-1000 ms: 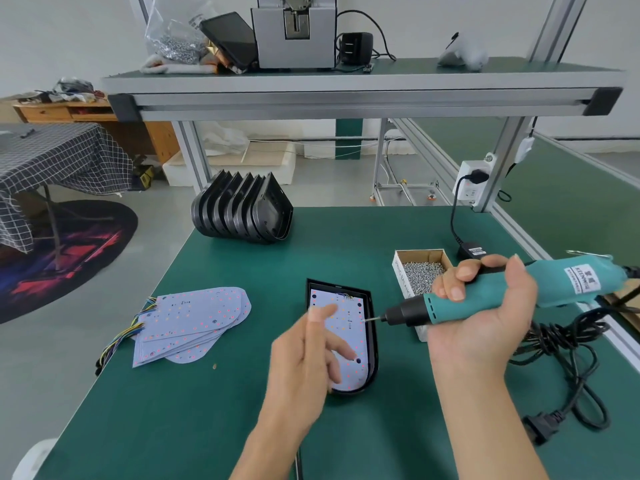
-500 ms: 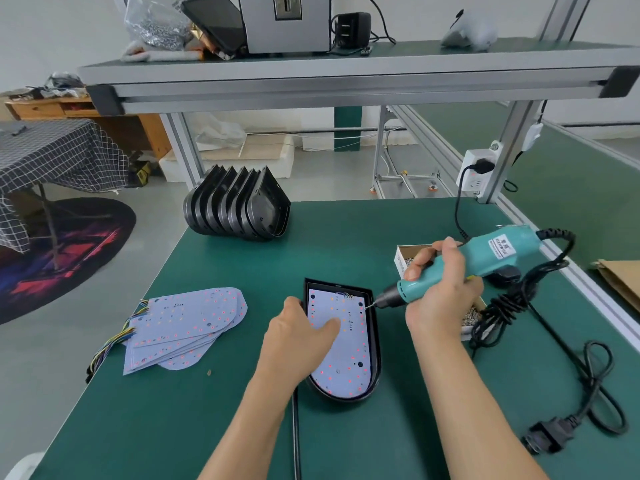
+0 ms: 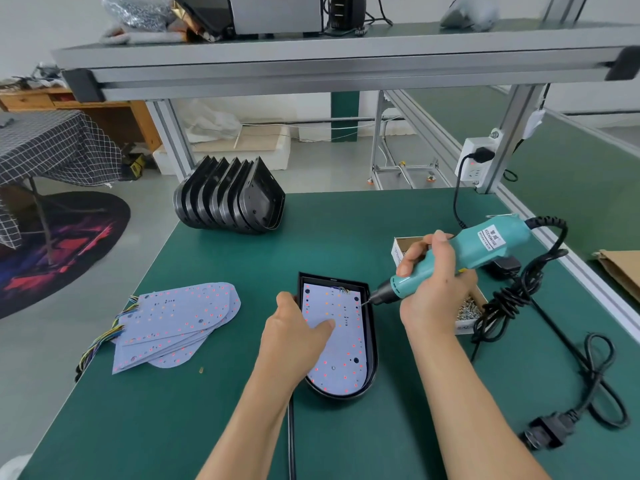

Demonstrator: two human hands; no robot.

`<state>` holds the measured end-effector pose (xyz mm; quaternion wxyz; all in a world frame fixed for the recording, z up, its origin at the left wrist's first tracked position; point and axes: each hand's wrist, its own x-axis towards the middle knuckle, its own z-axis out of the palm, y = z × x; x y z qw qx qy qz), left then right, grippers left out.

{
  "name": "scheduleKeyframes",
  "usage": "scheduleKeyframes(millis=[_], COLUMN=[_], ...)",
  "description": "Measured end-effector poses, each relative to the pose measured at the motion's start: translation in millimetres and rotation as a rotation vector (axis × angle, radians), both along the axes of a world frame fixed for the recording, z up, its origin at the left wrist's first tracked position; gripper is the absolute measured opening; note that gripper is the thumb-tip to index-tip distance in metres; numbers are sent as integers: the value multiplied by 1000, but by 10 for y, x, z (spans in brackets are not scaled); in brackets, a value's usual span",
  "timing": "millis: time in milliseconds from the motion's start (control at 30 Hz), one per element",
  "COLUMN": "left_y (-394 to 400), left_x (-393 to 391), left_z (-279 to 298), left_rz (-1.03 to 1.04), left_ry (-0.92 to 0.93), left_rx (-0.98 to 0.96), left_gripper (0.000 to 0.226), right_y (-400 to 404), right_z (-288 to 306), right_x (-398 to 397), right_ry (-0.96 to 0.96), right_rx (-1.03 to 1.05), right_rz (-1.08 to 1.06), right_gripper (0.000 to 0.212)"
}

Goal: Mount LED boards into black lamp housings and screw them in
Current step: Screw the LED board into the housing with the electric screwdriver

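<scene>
A black lamp housing [image 3: 372, 341] lies flat on the green bench with a white LED board [image 3: 343, 358] seated inside it. My left hand [image 3: 294, 337] holds the housing's left wall, thumb pressing down on the board. My right hand [image 3: 433, 289] grips a teal electric screwdriver [image 3: 485, 242]. Its bit touches the board's upper right corner. A pile of loose LED boards [image 3: 176, 320] with coloured wires lies to the left. Several empty black housings [image 3: 228, 199] stand stacked on edge at the back.
An open cardboard box of screws [image 3: 467, 311] sits right behind my right hand. The screwdriver's black cord [image 3: 588, 368] coils across the right side of the bench, with a loose plug near the front. A wall outlet [image 3: 476, 164] hangs on the frame post.
My right hand brought the screwdriver down from level to a slant, bit now on the board's upper right corner. My left hand dropped from above the board onto the housing's left side.
</scene>
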<state>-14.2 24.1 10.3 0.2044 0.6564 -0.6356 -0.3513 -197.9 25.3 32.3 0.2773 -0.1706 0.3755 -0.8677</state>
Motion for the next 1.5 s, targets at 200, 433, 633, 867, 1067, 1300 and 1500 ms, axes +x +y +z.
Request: scheduleKeyframes(millis=[200,433,633,867,1067,1300,1500], left_y=[-6,-8,-4,-1,7,10,5], left_x=[6,8,4,-2,0,-3,-8], left_z=[-40,-47,-39,-34,-17,-5,-1], left_rz=[7,7,13,7,-1,0,3], left_ry=[19,28,28,8,14,20,16], left_rx=[-9,-10,-7,-28,-25,-20,-13], left_gripper=[51,54,52,51,50,50,48], right_y=[-11,-16,-9,-1,-3,-3,0], right_z=[-14,-14,-10,69,113,136,146], right_x=[9,37,74,171,214,220,222], right_ry=[2,42,152,345,399,386,379], right_rx=[-4,-17,-17,-8,20,39,59], right_rz=[9,12,-4,6,16,17,18], right_gripper=[27,22,21,22,25,24,25])
